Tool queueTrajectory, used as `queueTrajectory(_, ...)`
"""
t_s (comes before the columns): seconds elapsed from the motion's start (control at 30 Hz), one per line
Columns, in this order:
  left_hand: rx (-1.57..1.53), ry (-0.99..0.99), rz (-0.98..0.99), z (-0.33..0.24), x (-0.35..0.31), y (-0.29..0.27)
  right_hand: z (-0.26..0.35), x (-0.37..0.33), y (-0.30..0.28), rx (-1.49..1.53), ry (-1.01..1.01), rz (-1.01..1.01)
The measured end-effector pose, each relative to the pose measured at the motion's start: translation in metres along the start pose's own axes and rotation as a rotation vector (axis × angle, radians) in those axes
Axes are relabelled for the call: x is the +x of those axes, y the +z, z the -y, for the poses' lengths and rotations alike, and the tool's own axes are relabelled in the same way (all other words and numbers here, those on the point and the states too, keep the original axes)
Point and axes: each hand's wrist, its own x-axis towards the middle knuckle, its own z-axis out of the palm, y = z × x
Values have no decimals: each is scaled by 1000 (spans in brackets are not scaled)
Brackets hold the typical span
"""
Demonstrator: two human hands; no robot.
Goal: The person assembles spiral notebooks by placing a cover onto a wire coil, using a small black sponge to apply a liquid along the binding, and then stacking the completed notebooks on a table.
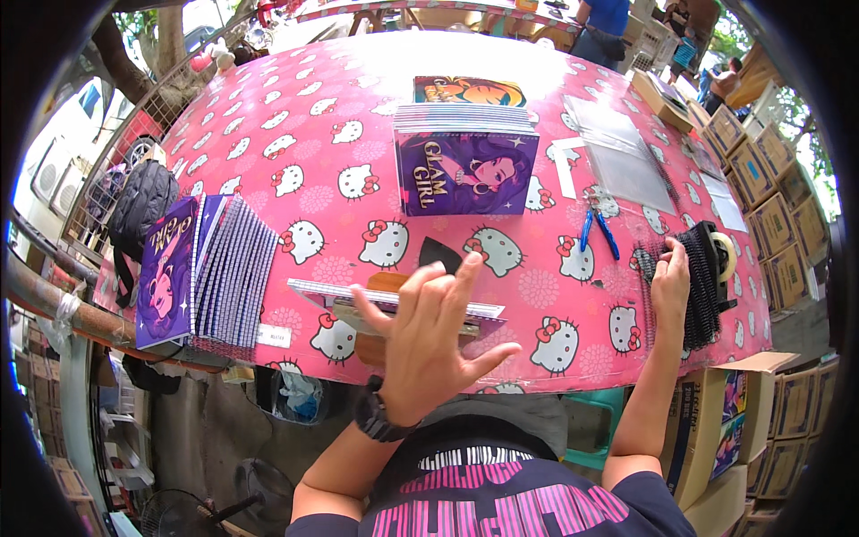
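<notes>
My left hand [425, 331], a black watch on its wrist, is spread over a thin pad of sheets [327, 294] near the table's front edge. The pad sits against a wooden piece with a metal bar [362, 320], partly hidden by the hand. At the right, my right hand [671, 277] has its fingers bent onto a pile of black spiral binding coils [701, 282]. The fingers close on the coils' left side; how many they grip cannot be made out. Two blue pens [607, 235] lie left of that pile.
Purple-covered notebooks stand in one stack [465, 174] at the centre and another [234, 268] at the left. Clear plastic sleeves [617, 148] lie at the back right. A tape roll [723, 257] is beside the coils. Cardboard boxes [774, 228] and a black backpack [143, 201] flank the table.
</notes>
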Motion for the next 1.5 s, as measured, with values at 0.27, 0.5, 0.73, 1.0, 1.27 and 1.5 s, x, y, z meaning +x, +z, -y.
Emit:
queueTrajectory(0.27,-21,61,-115,1,2,31,154,-70,-30,950,-254,920)
queueTrajectory(0.5,31,18,-117,-3,6,17,177,-73,-17,892,-402,720)
queueTrajectory(0.73,25,-8,-69,8,0,27,185,-71,-5,950,-590,743)
queueTrajectory(1.0,-94,74,20,10,7,7,197,-65,-21,854,-588,777)
queueTrajectory(1.27,-138,146,64,16,12,-7,184,-28,52,823,-464,1115)
queueTrajectory(1.5,-149,84,88,17,13,-7,201,-66,129,360,-870,946)
